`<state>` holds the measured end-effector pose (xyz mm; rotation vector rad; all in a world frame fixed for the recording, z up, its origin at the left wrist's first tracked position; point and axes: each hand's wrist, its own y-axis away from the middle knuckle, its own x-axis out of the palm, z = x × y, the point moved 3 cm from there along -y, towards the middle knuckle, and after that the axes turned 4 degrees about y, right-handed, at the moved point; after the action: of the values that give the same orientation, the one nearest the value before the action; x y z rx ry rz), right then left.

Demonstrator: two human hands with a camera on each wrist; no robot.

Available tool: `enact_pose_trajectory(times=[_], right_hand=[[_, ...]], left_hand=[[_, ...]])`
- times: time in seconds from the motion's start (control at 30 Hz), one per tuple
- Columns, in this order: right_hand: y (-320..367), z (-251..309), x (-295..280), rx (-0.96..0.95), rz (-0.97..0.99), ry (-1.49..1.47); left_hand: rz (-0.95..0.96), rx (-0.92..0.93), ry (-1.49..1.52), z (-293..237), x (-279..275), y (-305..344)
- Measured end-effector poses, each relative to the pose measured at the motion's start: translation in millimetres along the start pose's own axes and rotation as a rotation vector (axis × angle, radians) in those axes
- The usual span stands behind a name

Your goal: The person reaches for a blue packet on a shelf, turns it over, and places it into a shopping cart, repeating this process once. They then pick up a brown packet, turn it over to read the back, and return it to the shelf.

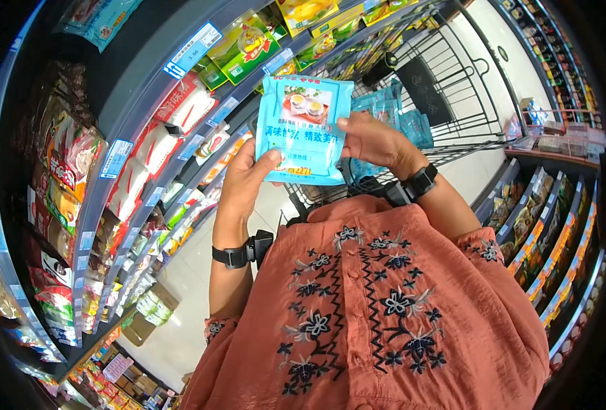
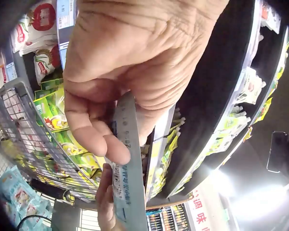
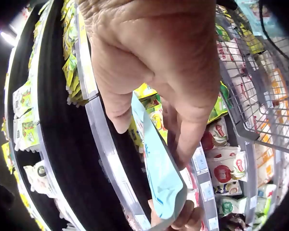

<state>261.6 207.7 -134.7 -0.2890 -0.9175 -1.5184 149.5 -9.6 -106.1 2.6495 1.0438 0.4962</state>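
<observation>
A light blue seasoning packet (image 1: 301, 140) with Chinese print and a picture of halved eggs is held upright in front of the chest. My left hand (image 1: 243, 179) grips its left edge, thumb on the printed face and fingers behind. On the opposite edge, my right hand (image 1: 378, 142) pinches the packet with the thumb in front. The left wrist view shows the packet (image 2: 127, 168) nearly edge-on between thumb and curled fingers of the left hand (image 2: 130, 62). From the right wrist, the packet (image 3: 159, 163) hangs between the right hand's (image 3: 159, 62) thumb and fingers.
A wire shopping cart (image 1: 453, 75) stands just beyond the hands, with several similar blue packets (image 1: 412, 126) inside. Shelves of bagged goods (image 1: 132, 171) with price tags (image 1: 193, 49) run along the left. Another shelf unit (image 1: 542, 212) stands at the right, above a pale tiled floor (image 1: 193, 273).
</observation>
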Motion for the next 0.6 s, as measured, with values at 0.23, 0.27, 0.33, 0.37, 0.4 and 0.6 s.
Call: enact_pose_trajectory(times=[0.23, 0.27, 0.33, 0.37, 0.4, 0.6], right_hand=[[4, -11, 22, 0.083, -0.063, 0.125], [2, -14, 21, 0.084, -0.069, 0.133], [3, -16, 24, 0.097, -0.048, 0.097], [3, -17, 25, 0.104, -0.039, 0.078], [3, -19, 23, 0.111, -0.043, 0.074], [1, -21, 26, 0.109, -0.032, 0.064]], left_hand=[[-0.034, -0.076, -0.03, -6, 0, 9], [-0.035, -0.079, -0.05, -6, -1, 10], [-0.024, -0.078, -0.077, -7, -2, 12], [-0.013, -0.075, -0.084, -9, -1, 14], [0.0, -0.073, -0.09, -10, -1, 16], [-0.029, -0.071, -0.126, -12, 1, 21]])
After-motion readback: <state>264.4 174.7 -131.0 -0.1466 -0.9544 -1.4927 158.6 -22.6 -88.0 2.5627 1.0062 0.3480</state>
